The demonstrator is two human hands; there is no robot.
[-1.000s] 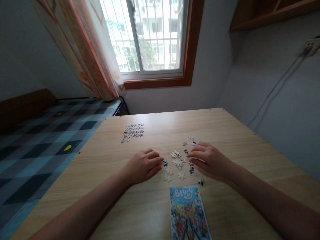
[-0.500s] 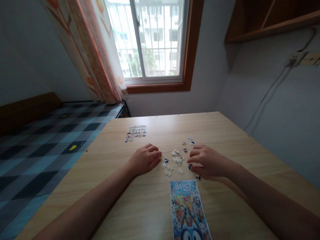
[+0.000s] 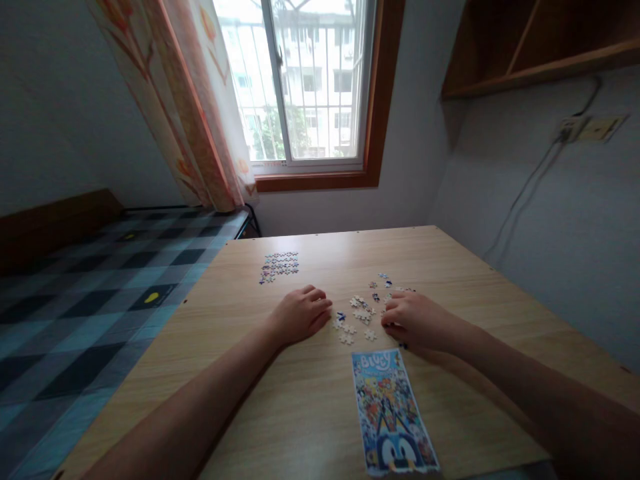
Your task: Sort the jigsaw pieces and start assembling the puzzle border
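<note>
Picture sheet (image 3: 393,413): flat on the table (image 3: 300,407), nearest, just this side of the right hand.
Left hand (image 3: 300,315): palm down on the wood, fingers loosely bent, nothing in it.
Right hand (image 3: 413,320): fingers curled down at the edge of the loose puzzle pieces (image 3: 360,310); cannot tell whether it pinches one.
Loose pieces: scattered between both hands and just beyond the right.
Joined patch of pieces (image 3: 280,265): well beyond the left hand.
Window (image 3: 310,87): farthest.

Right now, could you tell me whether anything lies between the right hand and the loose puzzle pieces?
Nothing visible does: the right hand rests on the table right beside the loose puzzle pieces, its fingertips at their edge.
</note>
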